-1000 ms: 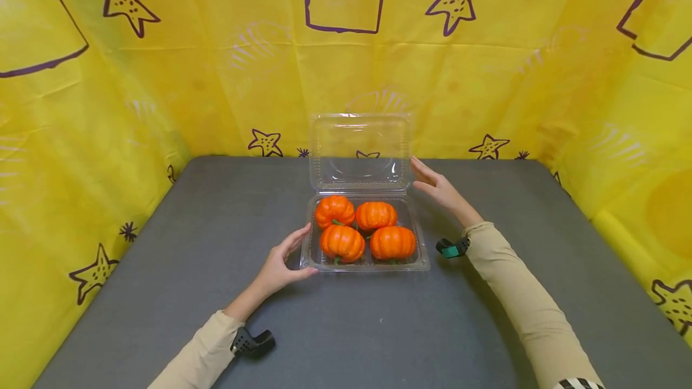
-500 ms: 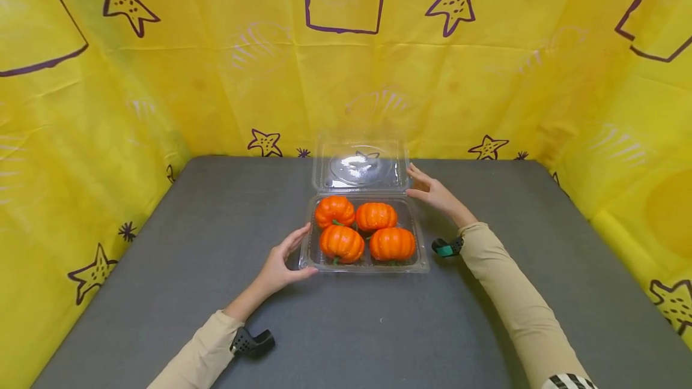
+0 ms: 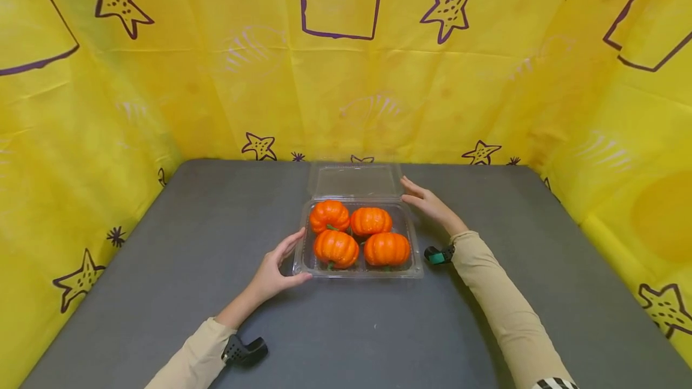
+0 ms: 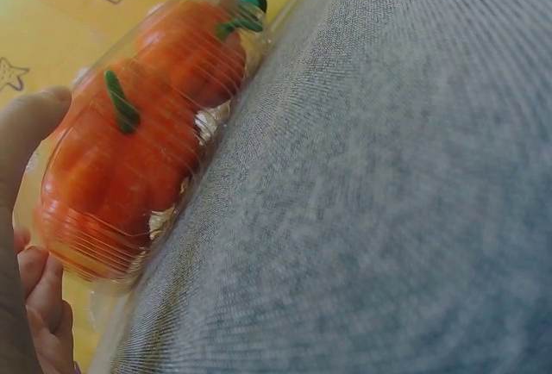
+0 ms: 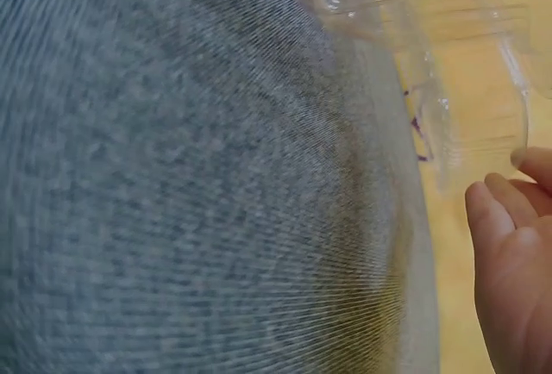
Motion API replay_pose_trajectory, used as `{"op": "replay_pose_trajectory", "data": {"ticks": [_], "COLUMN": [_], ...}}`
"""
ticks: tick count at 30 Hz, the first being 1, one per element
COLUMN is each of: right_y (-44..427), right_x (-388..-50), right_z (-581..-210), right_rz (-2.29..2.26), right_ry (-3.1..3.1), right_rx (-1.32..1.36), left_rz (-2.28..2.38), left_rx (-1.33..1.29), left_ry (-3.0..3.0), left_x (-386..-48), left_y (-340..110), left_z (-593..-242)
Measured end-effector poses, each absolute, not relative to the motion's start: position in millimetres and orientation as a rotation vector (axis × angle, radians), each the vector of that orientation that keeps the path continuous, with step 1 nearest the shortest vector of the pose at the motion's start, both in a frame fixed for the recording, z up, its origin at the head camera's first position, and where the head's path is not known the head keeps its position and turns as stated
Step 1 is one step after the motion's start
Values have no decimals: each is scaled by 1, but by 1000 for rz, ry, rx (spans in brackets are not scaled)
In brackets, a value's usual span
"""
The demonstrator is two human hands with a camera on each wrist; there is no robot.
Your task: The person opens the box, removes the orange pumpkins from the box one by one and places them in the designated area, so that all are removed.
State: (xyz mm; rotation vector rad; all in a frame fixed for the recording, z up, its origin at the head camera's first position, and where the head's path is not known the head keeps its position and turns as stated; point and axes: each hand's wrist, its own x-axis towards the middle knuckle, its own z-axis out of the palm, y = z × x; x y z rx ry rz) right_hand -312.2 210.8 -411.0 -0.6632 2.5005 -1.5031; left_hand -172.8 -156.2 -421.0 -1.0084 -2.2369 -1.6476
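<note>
Resting on the dark grey table, a clear plastic container holds four orange pumpkins: a back left pumpkin, a back right pumpkin, a front left pumpkin and a front right pumpkin. Green stems show through the clear wall in the left wrist view. Joined along the container's back edge, the clear lid is open behind the pumpkins; its exact tilt is hard to make out.

The left hand is at the container's near left corner, thumb spread well apart from the fingers, the thumb at the front rim and the fingertips along the left side. How firmly they press cannot be told. The right hand is at the lid's right edge, its fingers reaching forward and slightly bent, one tip right at the plastic in the right wrist view; whether it pinches the edge is unclear.

Beige sleeves cover both forearms, with a black band at the left wrist and a black and green band at the right. Beyond the table hangs yellow cloth with purple-outlined starfish.
</note>
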Motion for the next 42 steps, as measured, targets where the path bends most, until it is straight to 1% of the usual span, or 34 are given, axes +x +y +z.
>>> {"op": "replay_pose_trajectory", "data": {"ticks": [4, 8, 12, 16, 21, 25, 31, 42], "right_y": [209, 204, 202, 204, 213, 222, 230, 229], "right_x": [-308, -298, -290, -289, -289, -287, -271, -232], "right_z": [-411, -401, -391, -387, -387, -395, -399, -392], "right_rz": [-1570, -1614, -1567, -1592, -1711, -1856, -1997, -2015], "right_ry": [2476, 2448, 2477, 2469, 2426, 2366, 2289, 2122], "right_rx": [-656, -657, -652, -664, -700, -738, -946, -1224], "left_rz": [-1643, -1643, -1654, -1656, -1679, -1689, -1685, -1639], "left_rx": [-1014, -1008, -1006, -1009, -1021, -1033, -1009, -967], "left_ry": [-2234, -2244, -2250, -2247, -2230, -2235, -2245, -2255], "left_x": [-172, -171, -172, -175, -177, -175, -173, -172], "left_y": [-157, -157, -157, -157, -158, -158, -158, -158], "left_z": [-421, -421, -422, -421, -421, -422, -423, -423]}}
